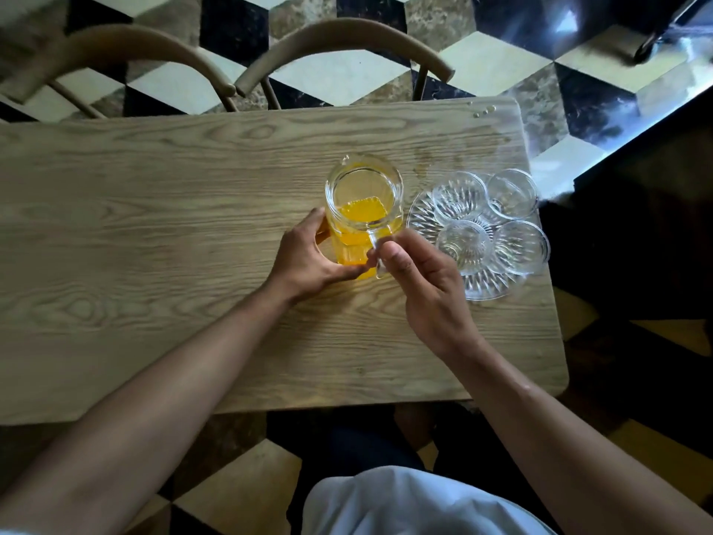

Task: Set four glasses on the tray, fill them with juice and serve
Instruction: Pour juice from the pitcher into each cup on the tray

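A clear glass jug [362, 195] holding orange juice stands upright near the middle of the wooden table [154, 225]. My left hand [308, 260] cups the jug's lower left side. Around the jug's clear handle, on the near side, my right hand [420, 279] has its fingers closed. To the right lies a round cut-glass tray [420, 214] carrying several empty ribbed glasses, among them one at the back left [459, 195], one at the back right [511, 193] and one at the front [465, 241].
Two curved wooden chair backs [343, 36] stand beyond the table's far edge. The table's right end [555, 303] is just past the tray. A few droplets [484, 111] lie at the far right corner. A patterned tiled floor surrounds the table.
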`<state>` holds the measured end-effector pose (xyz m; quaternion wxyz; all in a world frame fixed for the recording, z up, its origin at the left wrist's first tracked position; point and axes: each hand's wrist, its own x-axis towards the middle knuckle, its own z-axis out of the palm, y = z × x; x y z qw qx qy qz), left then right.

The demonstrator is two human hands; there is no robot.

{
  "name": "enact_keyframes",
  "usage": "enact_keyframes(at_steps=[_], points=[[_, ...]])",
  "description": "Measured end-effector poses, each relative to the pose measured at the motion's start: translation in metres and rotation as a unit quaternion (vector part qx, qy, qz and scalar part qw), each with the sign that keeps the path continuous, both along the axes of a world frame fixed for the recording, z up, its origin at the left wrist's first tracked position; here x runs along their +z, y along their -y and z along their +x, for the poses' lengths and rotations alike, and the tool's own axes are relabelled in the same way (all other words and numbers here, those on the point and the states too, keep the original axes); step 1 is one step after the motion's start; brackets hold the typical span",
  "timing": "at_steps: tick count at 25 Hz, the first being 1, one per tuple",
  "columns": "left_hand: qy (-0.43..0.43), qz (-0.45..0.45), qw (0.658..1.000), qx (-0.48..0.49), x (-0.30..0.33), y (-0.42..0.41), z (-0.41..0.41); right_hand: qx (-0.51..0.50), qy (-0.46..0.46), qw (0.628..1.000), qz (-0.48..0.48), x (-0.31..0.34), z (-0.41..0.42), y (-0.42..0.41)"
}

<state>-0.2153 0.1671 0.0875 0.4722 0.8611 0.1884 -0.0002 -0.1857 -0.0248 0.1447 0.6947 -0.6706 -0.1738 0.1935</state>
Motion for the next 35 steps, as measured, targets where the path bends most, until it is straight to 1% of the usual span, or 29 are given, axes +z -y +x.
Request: enact_keyframes(at_steps=[3,7,14,18,22,27,31,35], points=[[0.009,-0.006,0.999,0.052,0.014,0.035,-0.019,0.026,-0.007,0.999,0.029,0.014,-0.002,0.030],[0.009,-0.018,0.993,0.116,0.029,0.104,-0.046,0.047,-0.052,0.995,0.068,0.029,-0.003,0.082],[0.020,-0.060,0.974,0.219,0.047,0.258,-0.056,0.118,-0.043,0.991,0.050,0.047,0.016,0.199],[0.016,-0.100,0.963,0.249,0.045,0.321,-0.043,0.145,-0.016,0.989,0.002,0.050,0.035,0.252],[-0.011,-0.132,0.955,0.265,0.028,0.369,-0.022,0.109,-0.033,0.993,-0.032,0.046,0.054,0.283],[-0.049,-0.178,0.945,0.269,-0.003,0.395,0.009,0.051,-0.056,0.994,-0.073,0.031,0.074,0.292],[-0.071,-0.216,0.946,0.229,-0.025,0.397,0.030,0.001,-0.075,0.993,-0.094,0.023,0.088,0.296],[-0.094,-0.252,0.944,0.192,-0.042,0.395,0.044,-0.046,-0.071,0.990,-0.117,0.019,0.095,0.291]])
